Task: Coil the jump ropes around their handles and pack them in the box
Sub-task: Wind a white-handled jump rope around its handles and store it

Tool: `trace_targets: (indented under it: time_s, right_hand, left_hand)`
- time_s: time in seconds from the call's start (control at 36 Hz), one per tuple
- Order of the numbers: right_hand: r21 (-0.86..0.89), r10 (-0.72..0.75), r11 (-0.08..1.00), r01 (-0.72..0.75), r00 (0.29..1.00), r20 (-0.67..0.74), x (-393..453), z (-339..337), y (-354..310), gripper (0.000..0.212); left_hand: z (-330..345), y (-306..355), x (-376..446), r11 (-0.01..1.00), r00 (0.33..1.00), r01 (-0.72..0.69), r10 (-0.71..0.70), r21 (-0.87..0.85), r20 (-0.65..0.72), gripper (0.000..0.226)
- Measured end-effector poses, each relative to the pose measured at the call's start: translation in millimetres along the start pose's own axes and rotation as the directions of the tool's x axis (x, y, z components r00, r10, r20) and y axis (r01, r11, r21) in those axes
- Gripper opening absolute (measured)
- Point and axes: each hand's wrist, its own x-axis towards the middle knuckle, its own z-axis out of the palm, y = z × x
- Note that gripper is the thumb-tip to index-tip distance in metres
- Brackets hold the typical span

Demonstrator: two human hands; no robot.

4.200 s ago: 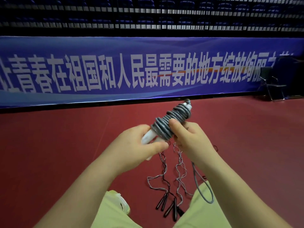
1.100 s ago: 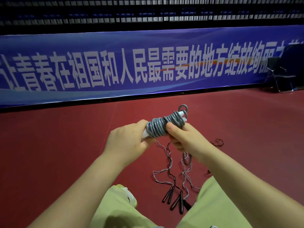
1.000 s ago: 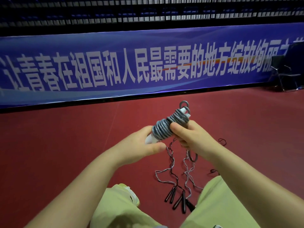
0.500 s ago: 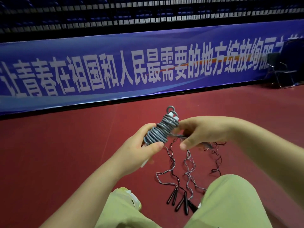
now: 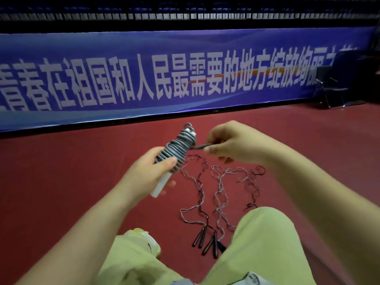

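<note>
Jump ropes [image 5: 209, 204], thin and loose, sprawl on the red floor [image 5: 61, 182] below both hands, black handles [image 5: 207, 241] nearest. Above them the left hand [image 5: 148, 177] grips the white handles [image 5: 161, 185] of the grey coiled rope [image 5: 176, 149]. Just right, the right hand [image 5: 230, 145] pinches its free end [image 5: 200, 146], pulled sideways off the coil.

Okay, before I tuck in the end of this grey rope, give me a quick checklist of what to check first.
1. Left hand grips the white handles: ok.
2. Grey coil sits tight on the handles: ok.
3. Right hand pinches the rope end: ok.
4. Gap in the coil for tucking: cannot tell.
5. Box in reach: cannot tell, none in view.
6. Thin ropes on the floor coiled: not ok.
</note>
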Motion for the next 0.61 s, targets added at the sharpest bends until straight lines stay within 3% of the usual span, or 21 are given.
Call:
trace_targets:
  time_s: [0.14,0.25,0.5,0.61]
  right_hand:
    - [-0.203,-0.097,0.976,0.08,0.993,-0.074,2.5,10.8,-8.5,0.009]
    - [-0.108,-0.104,0.99,0.089,0.985,-0.141,5.3,10.9,-8.3,0.007]
    - [-0.147,-0.078,0.987,0.07,0.996,-0.049,5.1,-0.6,-6.3,0.013]
    - [-0.223,-0.048,0.974,0.039,0.998,-0.035,6.2,-11.7,-5.7,0.016]
  left_hand:
    - [1.5,-0.4,9.9,0.99,0.998,-0.01,0.019,0.144,-0.066,0.01]
    - [-2.1,3.3,11.3,0.965,0.997,0.009,0.011,0.263,-0.075,0.02]
    - [5.6,4.1,5.1,0.904,1.0,0.027,-0.028,0.426,-0.004,0.052]
    - [11.5,1.0,0.4,0.901,1.0,-0.008,-0.003,0.433,0.025,0.045]
